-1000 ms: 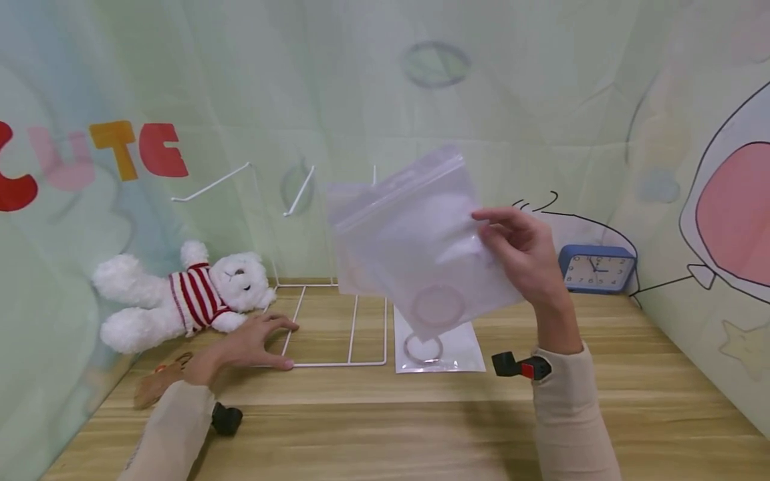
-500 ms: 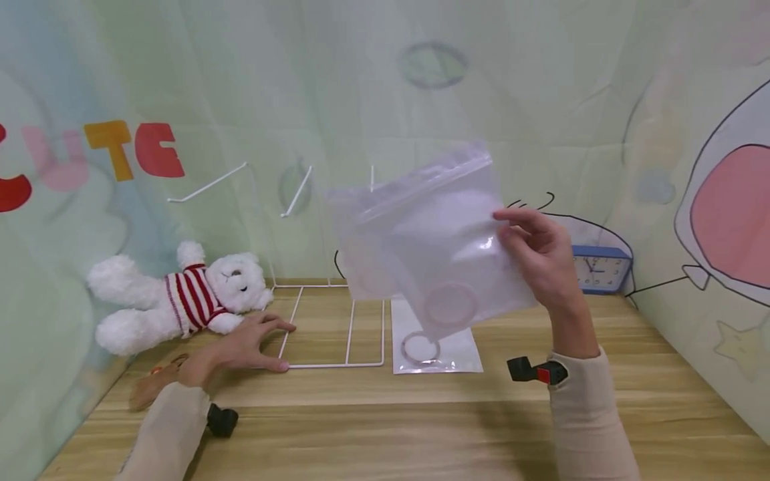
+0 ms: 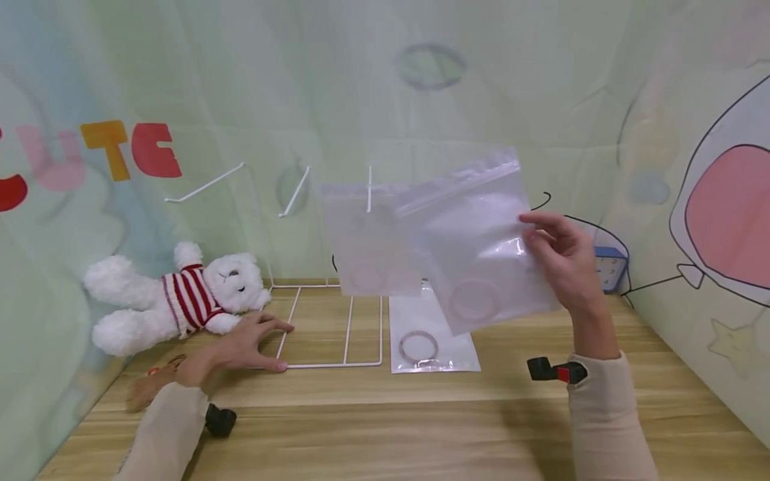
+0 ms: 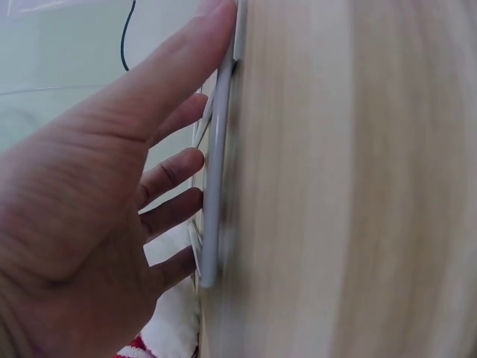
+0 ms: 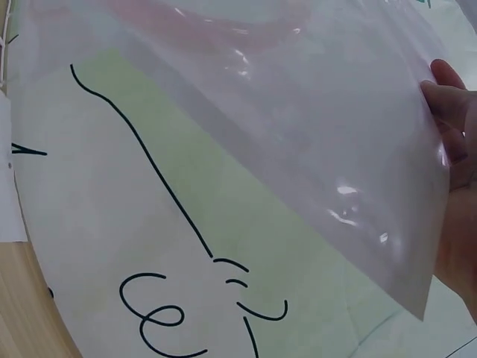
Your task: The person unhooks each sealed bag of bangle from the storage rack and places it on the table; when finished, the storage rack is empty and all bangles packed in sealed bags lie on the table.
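Observation:
My right hand (image 3: 568, 260) pinches the edge of a translucent zip bag (image 3: 484, 234) between thumb and fingers. A pale pink ring (image 3: 475, 279) shows in the bag's lower part, and the bag hangs tilted in the air. Another zip bag (image 3: 361, 247) with a pinkish ring hangs at the right prong (image 3: 369, 190) of a white wire rack (image 3: 337, 365), partly behind the held bag. My left hand (image 3: 243, 344) rests on the rack's base, fingers spread; in the left wrist view the fingertips touch the white bars (image 4: 215, 194).
A third bag (image 3: 448, 351) with a ring lies on the table right of the rack. A white teddy bear (image 3: 192, 294) lies at left, with a brown object (image 3: 147, 391) beside my left wrist. A blue clock (image 3: 610, 267) stands back right, partly hidden. Two bare prongs (image 3: 295, 192) jut forward.
My right hand has moved to the right with its bag, away from the hanging bag, which is now less covered. The left hand stays on the rack. The view has shifted slightly.

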